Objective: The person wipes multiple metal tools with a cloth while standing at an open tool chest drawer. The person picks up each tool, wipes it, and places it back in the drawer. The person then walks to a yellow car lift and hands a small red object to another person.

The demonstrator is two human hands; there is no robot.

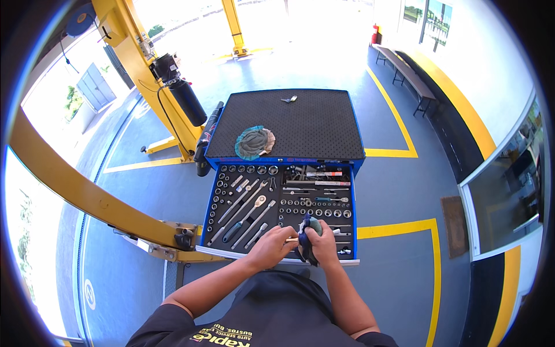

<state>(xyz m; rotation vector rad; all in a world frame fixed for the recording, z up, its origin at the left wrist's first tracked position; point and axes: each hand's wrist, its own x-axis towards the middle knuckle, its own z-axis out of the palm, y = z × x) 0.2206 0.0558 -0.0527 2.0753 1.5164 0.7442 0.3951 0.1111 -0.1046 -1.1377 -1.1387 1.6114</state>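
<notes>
In front of my body, my right hand (324, 246) grips a bunched dark blue and green cloth (308, 240). My left hand (272, 246) meets the cloth from the left, thumb and fingers bent together; whether a small part is pinched there is hidden. Both hands are over the pulled-out drawer of a blue tool cabinet. Foam in the drawer (271, 217) holds sockets (334, 213), a teal-handled ratchet (245, 217), a smaller ratchet (331, 199) and extension bars (256, 224). My hands cover part of its right front.
On the cabinet's black ribbed top (312, 126) lie a crumpled grey-teal cloth (255, 142) and keys (289, 99). A yellow lift post (149, 82) and its arm (99, 199) stand left. A bench (407, 73) lines the right wall, near a doormat (454, 226).
</notes>
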